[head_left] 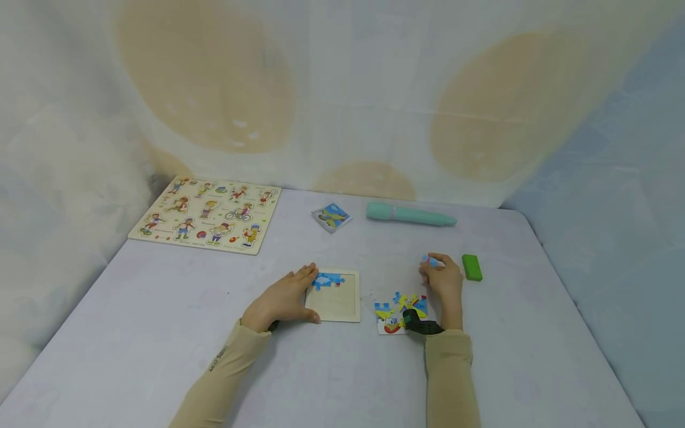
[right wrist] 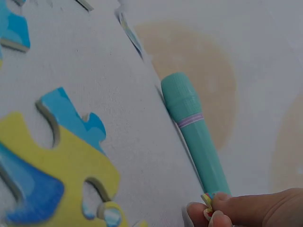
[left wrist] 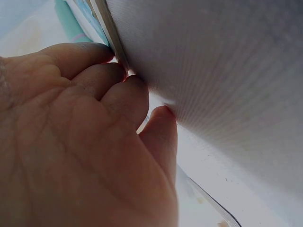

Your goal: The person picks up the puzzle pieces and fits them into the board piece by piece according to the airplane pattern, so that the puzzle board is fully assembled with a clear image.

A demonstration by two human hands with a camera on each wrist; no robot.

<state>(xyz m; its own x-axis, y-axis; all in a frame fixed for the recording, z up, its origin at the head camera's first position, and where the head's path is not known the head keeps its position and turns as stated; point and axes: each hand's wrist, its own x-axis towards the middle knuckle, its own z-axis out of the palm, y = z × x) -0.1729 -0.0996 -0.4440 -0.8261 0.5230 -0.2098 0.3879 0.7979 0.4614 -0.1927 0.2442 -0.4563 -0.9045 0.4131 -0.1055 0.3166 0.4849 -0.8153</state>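
The left hand (head_left: 283,299) lies at the left edge of a square wooden puzzle tray (head_left: 335,321), its fingers relaxed against the frame. Joined blue pieces (head_left: 327,280) fill part of the tray's top. Between thumb and fingers the right hand (head_left: 443,284) pinches a small blue puzzle piece (head_left: 429,260) above the table; the right wrist view shows this piece (right wrist: 207,201) edge-on at the fingertips. Loose yellow and blue pieces (head_left: 384,309) lie left of the right wrist, partly hidden by a black wrist strap. In the left wrist view, the left hand's fingers (left wrist: 128,99) bend beside the tray edge.
At the back left lies a board with printed children figures (head_left: 203,214). A small picture card (head_left: 332,217) and a teal marker-shaped object (head_left: 409,214) are at the back. A green block (head_left: 472,267) sits right of the right hand.
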